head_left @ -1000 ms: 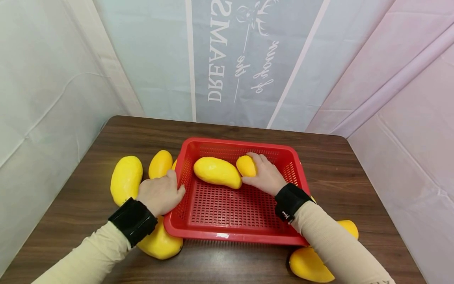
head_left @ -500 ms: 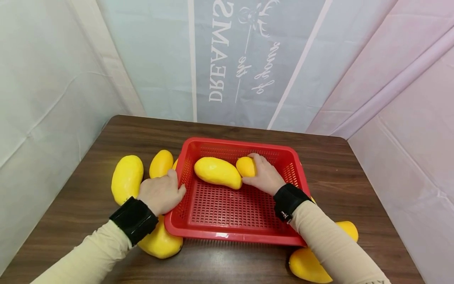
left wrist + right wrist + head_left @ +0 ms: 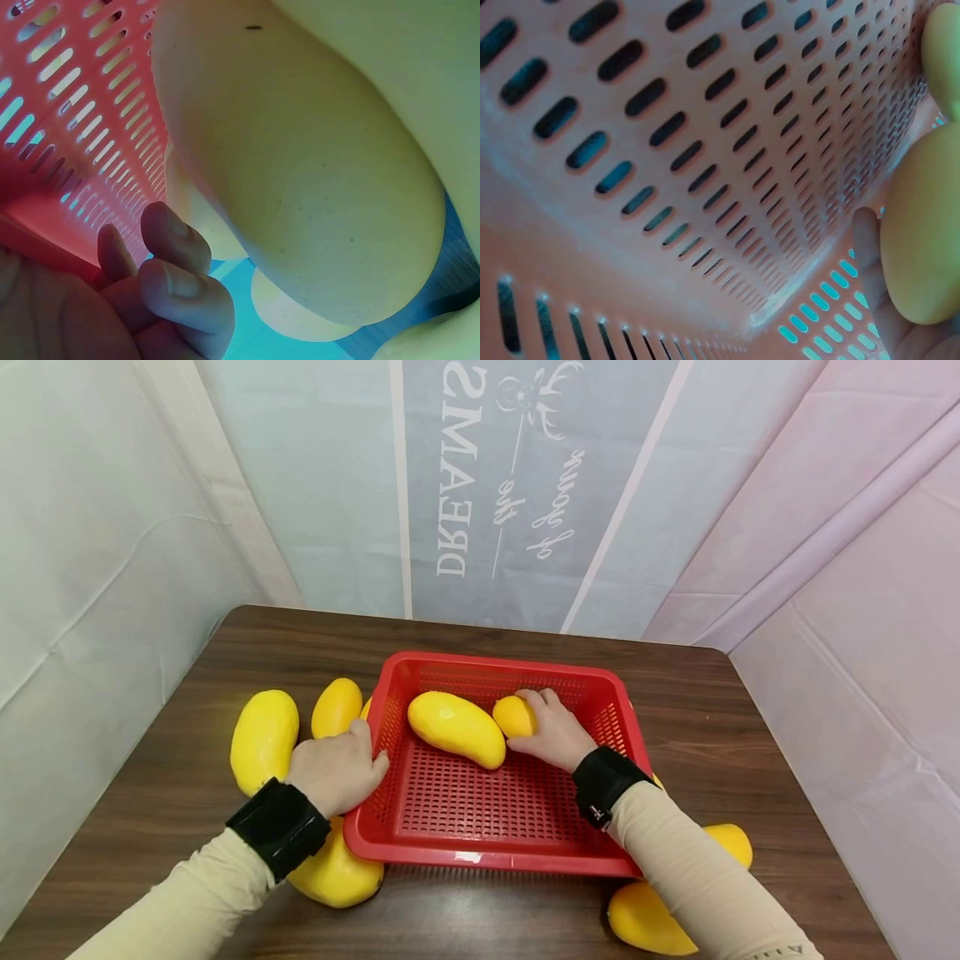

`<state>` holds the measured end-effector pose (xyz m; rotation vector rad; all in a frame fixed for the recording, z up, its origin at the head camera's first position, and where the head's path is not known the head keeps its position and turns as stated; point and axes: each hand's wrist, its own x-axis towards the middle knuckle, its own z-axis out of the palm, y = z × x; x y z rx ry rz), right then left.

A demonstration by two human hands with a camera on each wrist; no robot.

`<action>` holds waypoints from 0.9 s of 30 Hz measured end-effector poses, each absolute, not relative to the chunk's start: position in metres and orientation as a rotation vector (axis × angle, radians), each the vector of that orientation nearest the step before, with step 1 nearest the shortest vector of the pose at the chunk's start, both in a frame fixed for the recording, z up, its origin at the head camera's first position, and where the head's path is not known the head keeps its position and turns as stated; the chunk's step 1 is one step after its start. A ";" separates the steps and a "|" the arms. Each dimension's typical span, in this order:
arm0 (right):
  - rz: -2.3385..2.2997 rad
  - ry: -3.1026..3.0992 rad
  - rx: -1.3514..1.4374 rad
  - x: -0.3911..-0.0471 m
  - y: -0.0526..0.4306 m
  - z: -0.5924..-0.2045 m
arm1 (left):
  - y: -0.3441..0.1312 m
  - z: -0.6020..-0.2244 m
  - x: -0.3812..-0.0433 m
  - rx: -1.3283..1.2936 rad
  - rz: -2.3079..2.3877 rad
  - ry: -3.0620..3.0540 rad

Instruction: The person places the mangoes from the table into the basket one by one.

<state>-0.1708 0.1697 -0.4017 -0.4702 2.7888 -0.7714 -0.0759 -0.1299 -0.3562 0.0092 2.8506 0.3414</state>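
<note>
A red perforated plastic basket (image 3: 480,860) stands in the middle of the table. My left hand (image 3: 337,768) grips its left rim; in the left wrist view the fingers (image 3: 187,289) curl at the basket's wall (image 3: 90,150). Inside the basket, my right hand (image 3: 553,732) holds a small yellow mango (image 3: 515,717) at the back. The right wrist view shows that mango (image 3: 922,225) against the fingers (image 3: 868,259). A larger, longer yellow mango (image 3: 456,728) lies left of it, its near end close to the held one.
Left of the basket lie several mangoes, including a large one (image 3: 264,741), a smaller one (image 3: 337,707) and one under the left wrist (image 3: 341,872). More mangoes (image 3: 651,920) lie around the right forearm. The brown wooden table (image 3: 480,914) meets cloth-covered walls (image 3: 330,485).
My right hand has shifted the small mango slightly toward me, and the long mango's near end has swung a little the same way. My left hand keeps its grip on the rim.
</note>
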 end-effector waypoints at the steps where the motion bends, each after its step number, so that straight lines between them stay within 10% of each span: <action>1: -0.765 2.791 -0.469 -0.171 0.170 -0.402 | -0.130 -0.356 -0.076 0.010 0.344 2.849; 27: -0.746 2.767 -0.485 -0.170 0.169 -0.403 | -0.131 -0.354 -0.074 -0.001 0.375 2.799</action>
